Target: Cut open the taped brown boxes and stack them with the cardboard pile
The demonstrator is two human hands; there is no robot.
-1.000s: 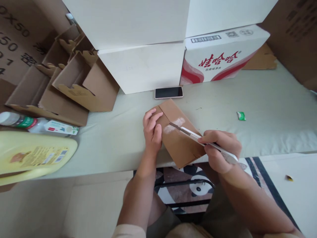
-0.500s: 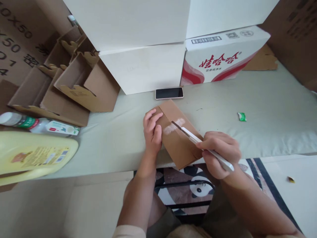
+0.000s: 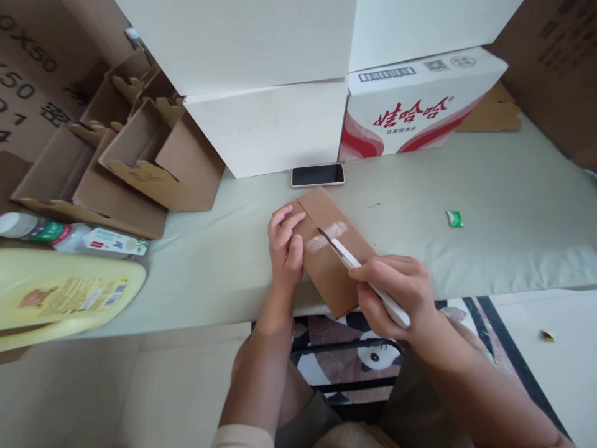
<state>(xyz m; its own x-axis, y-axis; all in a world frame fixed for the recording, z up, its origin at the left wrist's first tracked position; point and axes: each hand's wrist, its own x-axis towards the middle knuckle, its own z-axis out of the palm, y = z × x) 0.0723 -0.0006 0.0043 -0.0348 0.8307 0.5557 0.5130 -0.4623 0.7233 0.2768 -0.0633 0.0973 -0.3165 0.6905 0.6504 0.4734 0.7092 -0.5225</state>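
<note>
A small brown cardboard box [image 3: 329, 270] lies at an angle by the near edge of the covered table. My left hand [image 3: 285, 252] grips its left side, with fingers over the top and the thumb along the near side. A white utility knife [image 3: 344, 254] is held in my closed right hand [image 3: 396, 289]. Its dark blade is extended, and the tip is at the seam on top of the box, beside a whitish strip [image 3: 336, 231] that looks like tape. Whether the tip has gone into the seam, I cannot tell.
A phone [image 3: 318, 175] lies behind the box, against stacked white cartons [image 3: 265, 130]. Brown cardboard organizers [image 3: 191, 168], a bottle [image 3: 18, 225] and a yellow jug [image 3: 74, 292] stand or lie on the left. A green wrapper [image 3: 454, 218] is on the right.
My right hand has moved left with the knife, and the blade tip has shifted slightly left to the seam. My left hand and the box have stayed in place.
</note>
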